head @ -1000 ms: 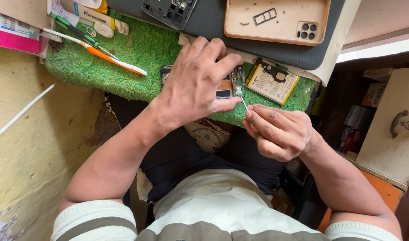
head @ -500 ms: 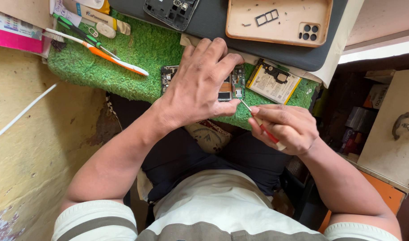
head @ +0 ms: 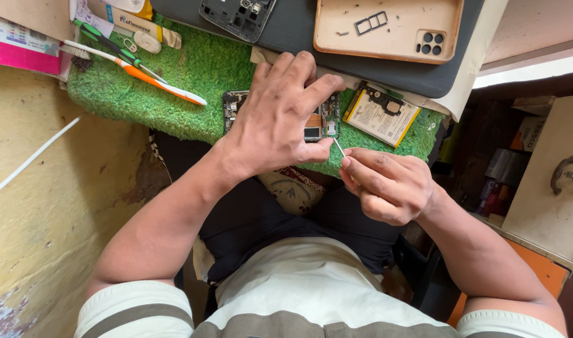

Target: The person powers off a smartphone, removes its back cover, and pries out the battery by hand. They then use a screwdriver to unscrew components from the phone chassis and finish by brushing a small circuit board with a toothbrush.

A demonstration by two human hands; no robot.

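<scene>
My left hand lies palm down over an opened phone on the green fuzzy mat, thumb and fingers gripping its edges. The phone's bare circuit board shows at both sides of the hand. My right hand sits just below and to the right, fingers pinched on a thin metal screwdriver whose tip points up at the phone's lower right corner. Most of the tool is hidden inside the fist.
A phone battery lies right of the phone. At the back are a tan phone case with a card tray, a dark phone frame, and an orange-and-white toothbrush with green tweezers. A yellow wall is at left, cluttered shelves at right.
The screwdriver's red handle, visible half a second ago, is hidden in my right fist again, and the right hand has closed in toward the phone. The left hand stays put.
</scene>
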